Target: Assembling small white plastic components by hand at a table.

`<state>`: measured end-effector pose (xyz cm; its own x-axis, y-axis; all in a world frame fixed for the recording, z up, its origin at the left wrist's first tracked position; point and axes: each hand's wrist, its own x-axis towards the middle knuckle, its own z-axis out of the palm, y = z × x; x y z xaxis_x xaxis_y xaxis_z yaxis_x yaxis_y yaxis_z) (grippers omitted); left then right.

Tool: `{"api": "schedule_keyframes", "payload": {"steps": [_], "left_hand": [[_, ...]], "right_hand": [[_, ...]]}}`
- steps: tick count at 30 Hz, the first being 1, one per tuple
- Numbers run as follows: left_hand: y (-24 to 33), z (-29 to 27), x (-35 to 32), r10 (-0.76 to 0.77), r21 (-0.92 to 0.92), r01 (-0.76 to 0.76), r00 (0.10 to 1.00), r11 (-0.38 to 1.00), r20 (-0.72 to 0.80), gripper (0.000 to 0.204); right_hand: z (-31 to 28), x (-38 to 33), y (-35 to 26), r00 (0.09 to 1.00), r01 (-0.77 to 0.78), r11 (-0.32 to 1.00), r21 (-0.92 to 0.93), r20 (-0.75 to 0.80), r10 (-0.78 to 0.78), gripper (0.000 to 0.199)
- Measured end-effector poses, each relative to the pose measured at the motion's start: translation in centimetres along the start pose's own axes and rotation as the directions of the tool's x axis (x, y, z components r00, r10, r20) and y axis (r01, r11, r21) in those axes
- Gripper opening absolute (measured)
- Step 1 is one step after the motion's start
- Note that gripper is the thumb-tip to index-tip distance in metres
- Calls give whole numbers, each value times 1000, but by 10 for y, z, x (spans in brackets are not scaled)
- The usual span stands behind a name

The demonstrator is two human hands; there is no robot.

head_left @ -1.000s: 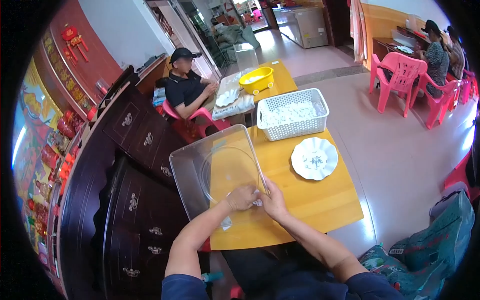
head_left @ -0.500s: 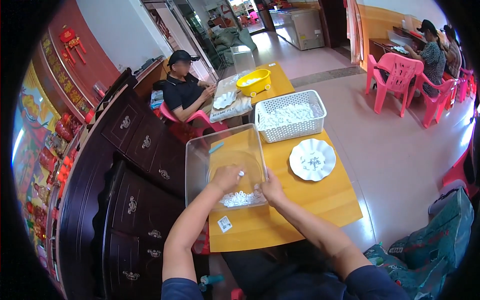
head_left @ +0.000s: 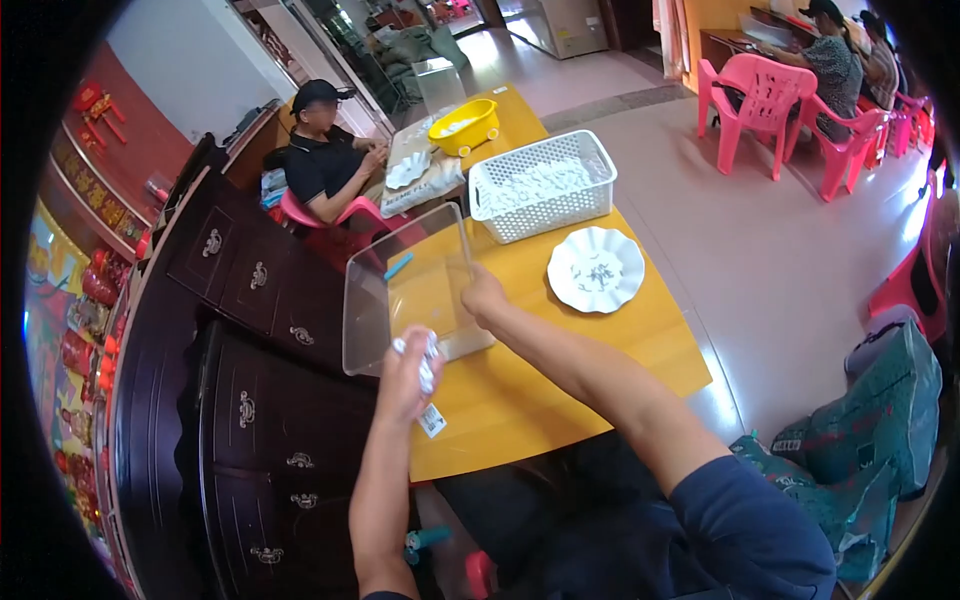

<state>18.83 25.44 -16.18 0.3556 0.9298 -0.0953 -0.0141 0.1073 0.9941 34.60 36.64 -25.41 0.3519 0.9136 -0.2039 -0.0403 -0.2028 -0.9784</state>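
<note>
A: Left hand [head_left: 405, 375]?
B: Grip closed around small white pieces [head_left: 430, 370], centre-left of frame.
A: Right hand [head_left: 484, 298]?
B: At the clear rectangular plastic bin [head_left: 425, 285], probably steadying its right wall; grip closure unclear.

We record a dark wooden cabinet [head_left: 285, 405] beside the left edge of the tabletop [head_left: 500, 410]. Past the far left corner is a pale wall [head_left: 190, 70]. Beyond the right edge, pale floor [head_left: 660, 170] reflects light; past the far right corner stand pink chairs [head_left: 745, 80].
</note>
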Motion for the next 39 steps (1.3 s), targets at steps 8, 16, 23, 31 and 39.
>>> {"api": "schedule_keyframes", "payload": {"steps": [8, 16, 23, 31, 39], "left_hand": [[-127, 37, -3, 134, 598, -126, 990, 792, 32, 20], [-158, 77, 36, 359, 928, -300, 910, 222, 208, 19], [-161, 90, 41, 455, 922, -366, 847, 123, 276, 19], [-166, 78, 30, 553, 850, -435, 804, 296, 219, 33], [-173, 58, 15, 615, 735, -401, 788, 547, -27, 36]], "right_hand": [[-33, 3, 5, 988, 129, 990, 56, 82, -133, 45], [-187, -86, 65, 699, 631, 574, -521, 62, -712, 18], [-209, -90, 107, 633, 600, 364, -713, 144, -761, 36], [-203, -94, 120, 659, 593, 357, -722, 180, -731, 57], [-199, -124, 115, 715, 604, 428, -672, 220, -663, 67]]}}
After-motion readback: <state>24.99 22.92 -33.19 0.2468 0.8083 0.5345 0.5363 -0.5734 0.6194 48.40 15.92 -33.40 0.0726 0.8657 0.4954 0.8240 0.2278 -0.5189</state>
